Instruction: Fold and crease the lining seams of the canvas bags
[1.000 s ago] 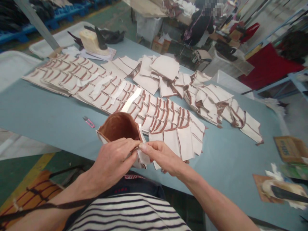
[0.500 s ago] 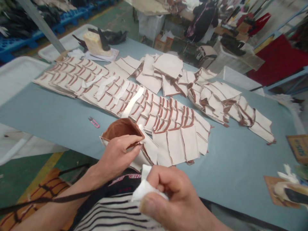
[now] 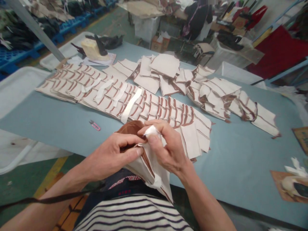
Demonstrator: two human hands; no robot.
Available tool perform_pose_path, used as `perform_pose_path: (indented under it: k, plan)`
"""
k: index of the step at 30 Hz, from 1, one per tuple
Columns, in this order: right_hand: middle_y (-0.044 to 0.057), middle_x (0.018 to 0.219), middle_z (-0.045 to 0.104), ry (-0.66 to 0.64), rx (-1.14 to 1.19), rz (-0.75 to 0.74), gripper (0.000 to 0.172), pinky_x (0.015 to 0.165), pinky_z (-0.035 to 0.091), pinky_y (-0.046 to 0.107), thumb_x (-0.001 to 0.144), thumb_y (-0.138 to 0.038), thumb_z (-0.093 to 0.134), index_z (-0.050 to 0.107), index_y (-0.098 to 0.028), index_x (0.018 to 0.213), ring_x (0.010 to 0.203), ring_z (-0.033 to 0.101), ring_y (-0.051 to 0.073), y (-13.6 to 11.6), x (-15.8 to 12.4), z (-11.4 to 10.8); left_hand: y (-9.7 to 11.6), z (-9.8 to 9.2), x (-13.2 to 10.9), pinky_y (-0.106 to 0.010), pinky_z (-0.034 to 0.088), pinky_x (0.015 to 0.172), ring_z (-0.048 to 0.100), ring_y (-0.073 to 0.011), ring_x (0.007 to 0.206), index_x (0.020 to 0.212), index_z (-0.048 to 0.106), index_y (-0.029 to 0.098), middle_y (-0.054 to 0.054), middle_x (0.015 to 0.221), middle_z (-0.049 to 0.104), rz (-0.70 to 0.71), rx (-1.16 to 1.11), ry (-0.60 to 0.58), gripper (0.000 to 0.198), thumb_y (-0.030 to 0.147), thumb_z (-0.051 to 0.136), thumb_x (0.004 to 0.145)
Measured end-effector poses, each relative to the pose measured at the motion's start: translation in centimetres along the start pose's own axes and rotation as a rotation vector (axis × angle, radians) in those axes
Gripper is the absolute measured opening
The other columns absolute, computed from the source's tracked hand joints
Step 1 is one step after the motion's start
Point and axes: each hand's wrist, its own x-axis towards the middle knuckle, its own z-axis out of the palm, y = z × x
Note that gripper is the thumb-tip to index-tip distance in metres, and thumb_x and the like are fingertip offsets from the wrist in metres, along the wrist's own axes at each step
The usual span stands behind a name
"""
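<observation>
A cream fabric piece with a brown lining is held up at the table's near edge, its mouth gaping. My left hand pinches its rim between thumb and fingers. My right hand grips a white strip at the same rim, close to the left fingertips. The strip's lower part hangs along the piece's cream side. Behind both hands lie overlapping rows of cream panels with brown edges, crossed by several loose white strips. Pink thread snips rest on the table to the left.
More cream pieces are heaped on the far side of the blue-grey table. At the far left sits a yellowish block. A piece of cardboard lies at the right edge. Crates and boxes stand beyond.
My right hand has moved up and away from my body, bringing the white strip to the fabric piece's rim. My left hand still holds the rim.
</observation>
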Motion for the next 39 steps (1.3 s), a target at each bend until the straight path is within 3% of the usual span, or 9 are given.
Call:
perform_pose_path:
  k: [3, 8, 11, 16, 22, 26, 30, 34, 39]
  plan:
    - [0.004, 0.085, 0.072, -0.017, -0.053, -0.077, 0.019, 0.100, 0.056, 0.044, 0.104, -0.035, 0.052, 0.058, -0.027, 0.087, 0.086, 0.069, 0.024, 1.0, 0.5, 1.3, -0.1, 0.0, -0.3, -0.021, 0.046, 0.057, 0.057, -0.0145, 0.062, 0.073, 0.076, 0.017, 0.002, 0.066, 0.067, 0.036, 0.036, -0.032, 0.034, 0.032, 0.053, 0.095]
    - [0.001, 0.075, 0.065, -0.062, -0.076, -0.011, 0.023, 0.070, 0.048, 0.034, 0.105, -0.041, 0.054, 0.056, -0.027, 0.087, 0.068, 0.061, 0.020, 1.5, 0.2, 1.9, -1.0, -0.3, -1.2, -0.023, 0.040, 0.057, 0.052, -0.0126, 0.061, 0.075, 0.071, 0.018, 0.003, 0.065, 0.061, 0.132, 0.172, -0.032, 0.033, 0.025, 0.052, 0.102]
    - [0.000, 0.075, 0.064, -0.090, -0.039, 0.044, 0.025, 0.068, 0.045, 0.032, 0.105, -0.045, 0.055, 0.056, -0.027, 0.088, 0.067, 0.062, 0.019, 1.5, -0.1, 2.3, -1.3, -0.9, -1.6, -0.024, 0.039, 0.056, 0.055, -0.0126, 0.060, 0.082, 0.072, 0.019, 0.004, 0.067, 0.063, 0.150, 0.205, -0.012, 0.027, 0.024, 0.056, 0.103]
    - [-0.001, 0.073, 0.065, -0.101, -0.007, 0.118, 0.025, 0.066, 0.045, 0.029, 0.108, -0.044, 0.052, 0.056, -0.026, 0.092, 0.066, 0.064, 0.019, 1.2, 0.0, 2.5, -1.3, -1.8, -1.8, -0.023, 0.043, 0.063, 0.064, -0.0127, 0.066, 0.094, 0.076, 0.022, 0.003, 0.079, 0.075, 0.208, 0.268, -0.083, 0.025, 0.022, 0.055, 0.107]
    - [0.002, 0.072, 0.067, -0.166, -0.285, 0.028, 0.027, 0.062, 0.040, 0.030, 0.114, -0.042, 0.046, 0.059, -0.024, 0.097, 0.063, 0.064, 0.019, 0.1, 0.1, 1.7, -1.5, -0.7, -1.9, -0.026, 0.036, 0.054, 0.054, -0.0110, 0.052, 0.078, 0.062, 0.022, 0.006, 0.062, 0.059, 0.375, 0.539, 0.117, 0.027, 0.013, 0.049, 0.101]
    - [0.001, 0.070, 0.069, -0.043, -0.338, -0.075, 0.029, 0.058, 0.038, 0.030, 0.116, -0.041, 0.044, 0.059, -0.024, 0.099, 0.058, 0.063, 0.018, -0.2, 0.0, 2.0, -1.5, -0.1, -1.5, -0.029, 0.037, 0.051, 0.053, -0.0128, 0.049, 0.075, 0.053, 0.024, 0.006, 0.061, 0.057, 0.529, 0.686, 0.247, 0.033, 0.011, 0.046, 0.105]
    - [-0.001, 0.073, 0.067, 0.078, -0.143, 0.021, 0.025, 0.057, 0.041, 0.028, 0.114, -0.040, 0.049, 0.054, -0.026, 0.094, 0.058, 0.058, 0.015, -0.5, 0.2, 2.4, -1.8, 0.3, -1.0, -0.031, 0.045, 0.055, 0.063, -0.0151, 0.054, 0.082, 0.057, 0.024, 0.004, 0.065, 0.065, 0.655, 0.770, 0.345, 0.034, 0.013, 0.046, 0.112]
    - [-0.003, 0.075, 0.064, 0.134, 0.181, 0.181, 0.030, 0.063, 0.047, 0.027, 0.112, -0.042, 0.053, 0.050, -0.026, 0.086, 0.065, 0.058, 0.014, -0.9, 0.6, 2.5, -2.6, 0.4, -1.1, -0.029, 0.060, 0.076, 0.078, -0.0179, 0.077, 0.109, 0.067, 0.017, -0.003, 0.088, 0.081, 0.797, 0.759, 0.426, 0.012, 0.010, 0.058, 0.111]
    - [-0.005, 0.065, 0.054, 0.111, 0.427, 0.417, 0.049, 0.059, 0.047, 0.026, 0.109, -0.060, 0.059, 0.052, -0.025, 0.077, 0.058, 0.051, 0.012, -0.9, 1.0, 2.6, -4.8, 0.8, -1.3, -0.032, 0.064, 0.099, 0.082, -0.0243, 0.106, 0.130, 0.068, 0.004, -0.018, 0.113, 0.085, 0.886, 0.711, 0.354, 0.023, 0.003, 0.056, 0.110]
